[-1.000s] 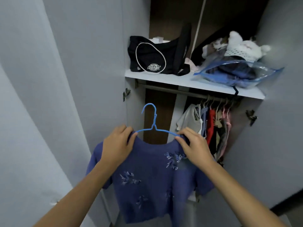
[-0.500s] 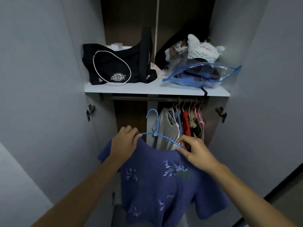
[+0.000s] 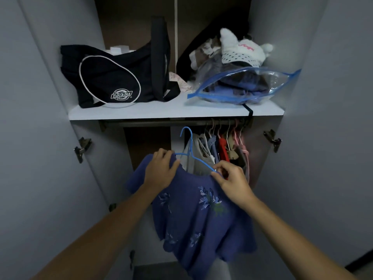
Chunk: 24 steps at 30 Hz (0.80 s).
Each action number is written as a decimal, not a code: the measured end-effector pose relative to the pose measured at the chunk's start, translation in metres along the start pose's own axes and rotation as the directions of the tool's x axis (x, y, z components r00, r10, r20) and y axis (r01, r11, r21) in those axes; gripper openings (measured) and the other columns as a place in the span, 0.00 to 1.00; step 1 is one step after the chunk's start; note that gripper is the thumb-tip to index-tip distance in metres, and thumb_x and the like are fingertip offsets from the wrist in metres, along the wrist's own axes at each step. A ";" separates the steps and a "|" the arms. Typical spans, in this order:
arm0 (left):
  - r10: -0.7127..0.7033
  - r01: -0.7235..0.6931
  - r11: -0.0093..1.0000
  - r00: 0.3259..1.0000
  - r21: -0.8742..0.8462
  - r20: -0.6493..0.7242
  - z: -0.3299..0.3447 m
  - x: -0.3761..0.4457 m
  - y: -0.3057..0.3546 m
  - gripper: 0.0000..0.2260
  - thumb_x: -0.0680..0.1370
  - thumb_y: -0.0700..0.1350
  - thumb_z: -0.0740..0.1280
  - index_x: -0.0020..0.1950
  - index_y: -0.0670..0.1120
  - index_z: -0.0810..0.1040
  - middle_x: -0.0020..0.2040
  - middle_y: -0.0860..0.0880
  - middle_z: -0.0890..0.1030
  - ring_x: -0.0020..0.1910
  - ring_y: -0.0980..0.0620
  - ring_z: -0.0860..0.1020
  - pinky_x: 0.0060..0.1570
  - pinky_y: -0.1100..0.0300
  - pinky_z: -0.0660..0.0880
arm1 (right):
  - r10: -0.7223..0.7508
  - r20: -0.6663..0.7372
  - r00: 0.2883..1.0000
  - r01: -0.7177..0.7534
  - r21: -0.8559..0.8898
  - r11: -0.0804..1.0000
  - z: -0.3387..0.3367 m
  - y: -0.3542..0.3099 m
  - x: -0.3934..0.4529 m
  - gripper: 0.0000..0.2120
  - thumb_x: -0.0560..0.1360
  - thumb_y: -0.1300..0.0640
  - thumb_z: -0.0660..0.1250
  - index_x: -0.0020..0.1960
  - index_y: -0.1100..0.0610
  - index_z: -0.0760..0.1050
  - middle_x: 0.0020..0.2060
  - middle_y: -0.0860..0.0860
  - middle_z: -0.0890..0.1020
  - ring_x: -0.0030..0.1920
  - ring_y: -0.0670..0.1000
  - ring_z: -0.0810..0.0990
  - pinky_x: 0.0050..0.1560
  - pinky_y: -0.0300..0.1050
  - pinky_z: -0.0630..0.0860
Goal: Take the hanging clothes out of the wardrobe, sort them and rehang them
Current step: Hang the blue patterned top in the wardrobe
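Note:
A blue knitted top (image 3: 193,215) with pale leaf embroidery hangs on a blue wire hanger (image 3: 188,144) in front of the open wardrobe. My left hand (image 3: 161,170) grips the top's left shoulder over the hanger. My right hand (image 3: 232,178) pinches the hanger's right arm at the collar. The hanger's hook sits just below the brown rail (image 3: 161,123), not on it. Several garments (image 3: 220,148) hang on the rail's right half: white, blue, red and pink ones.
On the white shelf (image 3: 141,112) above the rail stand a black Dickies bag (image 3: 113,77), a clear zip bag of clothes (image 3: 244,85) and a white plush hat (image 3: 240,49). Grey wardrobe doors (image 3: 40,138) stand open on both sides.
The view has swung left to face the wardrobe squarely. Both hands have carried the blue top closer to the rail, and its hook now rises near the hanging garments.

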State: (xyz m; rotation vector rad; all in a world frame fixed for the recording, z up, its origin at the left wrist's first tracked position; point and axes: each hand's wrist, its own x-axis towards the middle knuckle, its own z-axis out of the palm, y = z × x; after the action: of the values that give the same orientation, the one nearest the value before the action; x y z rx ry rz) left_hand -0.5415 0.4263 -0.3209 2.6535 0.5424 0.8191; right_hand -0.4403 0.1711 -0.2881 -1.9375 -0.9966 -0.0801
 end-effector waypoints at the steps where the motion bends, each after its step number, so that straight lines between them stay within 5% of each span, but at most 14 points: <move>1: -0.013 0.014 1.000 0.999 -0.023 0.033 0.010 0.009 -0.001 0.28 0.83 0.65 0.56 0.73 0.46 0.74 0.65 0.47 0.73 0.63 0.46 0.72 0.52 0.49 0.77 | 0.012 -0.016 1.000 -0.012 -0.001 1.000 0.005 0.007 0.007 0.07 0.78 0.61 0.74 0.49 0.50 0.80 0.33 0.48 0.76 0.35 0.45 0.74 0.40 0.44 0.74; 3: -0.042 0.046 0.997 0.996 -0.060 0.077 0.030 0.030 -0.005 0.36 0.79 0.71 0.50 0.76 0.47 0.71 0.70 0.47 0.71 0.69 0.43 0.70 0.58 0.46 0.76 | 0.008 -0.059 0.998 -0.009 -0.014 1.000 0.017 0.020 0.021 0.09 0.77 0.62 0.74 0.52 0.50 0.80 0.33 0.46 0.75 0.34 0.45 0.73 0.41 0.44 0.73; 8: -0.121 0.146 0.980 0.977 -0.135 0.173 0.079 0.097 -0.021 0.37 0.80 0.72 0.54 0.83 0.52 0.61 0.82 0.49 0.61 0.81 0.41 0.59 0.76 0.44 0.63 | 0.012 -0.157 0.987 -0.023 -0.067 0.998 0.054 0.044 0.065 0.08 0.78 0.60 0.73 0.54 0.50 0.80 0.33 0.47 0.76 0.35 0.47 0.76 0.40 0.47 0.76; 16: -0.115 0.139 0.985 0.969 -0.100 0.218 0.114 0.177 -0.019 0.36 0.79 0.74 0.53 0.80 0.55 0.65 0.79 0.46 0.66 0.77 0.41 0.66 0.68 0.44 0.68 | 0.074 -0.300 0.951 -0.103 -0.081 0.991 0.088 0.071 0.121 0.09 0.77 0.62 0.73 0.54 0.50 0.80 0.31 0.46 0.75 0.33 0.47 0.75 0.39 0.50 0.74; 24: -0.115 0.164 0.976 0.947 -0.144 0.300 0.160 0.217 -0.020 0.34 0.80 0.74 0.51 0.80 0.57 0.65 0.79 0.46 0.68 0.76 0.42 0.69 0.68 0.46 0.70 | 0.169 -0.359 0.918 -0.214 -0.088 0.973 0.105 0.100 0.153 0.08 0.79 0.61 0.72 0.56 0.51 0.80 0.32 0.46 0.77 0.32 0.44 0.75 0.33 0.34 0.67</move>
State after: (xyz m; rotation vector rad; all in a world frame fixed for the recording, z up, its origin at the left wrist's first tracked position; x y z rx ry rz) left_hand -0.2866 0.5105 -0.3525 2.4859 0.5505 0.4037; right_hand -0.3050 0.3194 -0.3534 -2.0345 -0.5738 -0.3705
